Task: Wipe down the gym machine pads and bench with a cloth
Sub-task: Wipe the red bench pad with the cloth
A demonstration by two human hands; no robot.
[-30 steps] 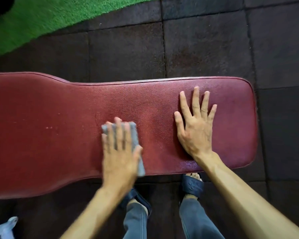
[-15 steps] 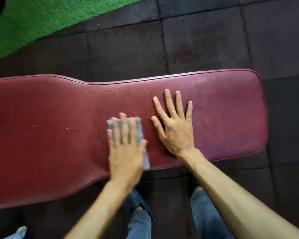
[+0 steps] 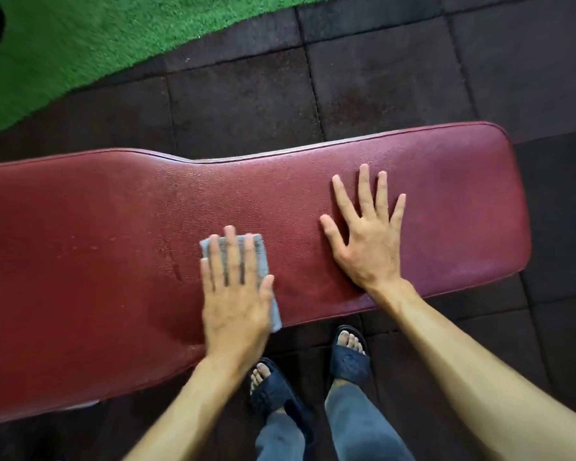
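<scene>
A long dark red padded bench (image 3: 80,261) runs across the view from left to right. My left hand (image 3: 233,294) lies flat on a folded grey cloth (image 3: 263,261) and presses it onto the bench near the front edge. Only the cloth's far corners and right side show past my fingers. My right hand (image 3: 369,237) rests palm down on the bench to the right, fingers spread, holding nothing. A few small wet spots dot the pad left of the cloth.
Dark rubber floor tiles (image 3: 379,61) surround the bench. Green artificial turf (image 3: 80,38) fills the far left corner. My feet in dark sandals (image 3: 350,357) stand on the floor just in front of the bench.
My right hand has shifted right along the bench, away from the cloth. My left hand still presses the cloth, which sits at about the same spot on the pad.
</scene>
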